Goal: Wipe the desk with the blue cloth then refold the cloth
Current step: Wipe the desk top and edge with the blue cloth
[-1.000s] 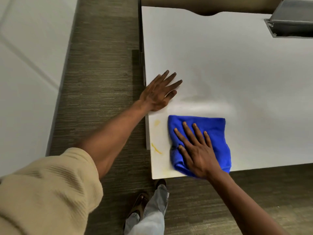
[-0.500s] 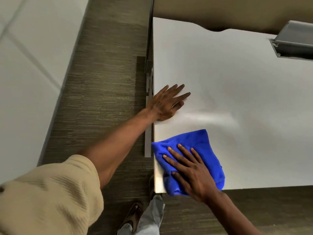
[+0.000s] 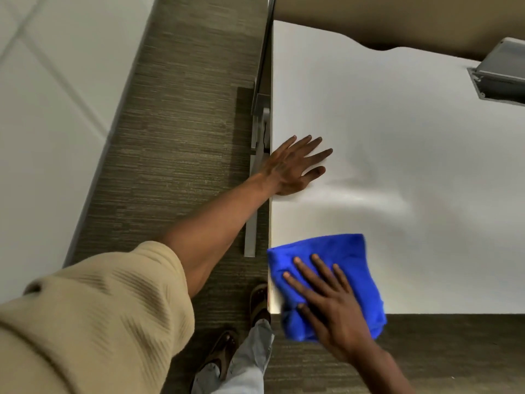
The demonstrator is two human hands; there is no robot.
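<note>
One blue cloth (image 3: 345,261), bright, plush, bunched into a rough folded pad. It lies at the near-left corner of the white worktop (image 3: 397,137), its near part hanging over the near edge. Right hand (image 3: 332,311) flat on top of the cloth, fingers (image 3: 305,270) spread. Left hand (image 3: 289,166) palm-down on bare worktop at the left edge, fingers spread, apart from the cloth. One grey open hatch (image 3: 502,75) at the far-right edge. Two hands, one cloth.
</note>
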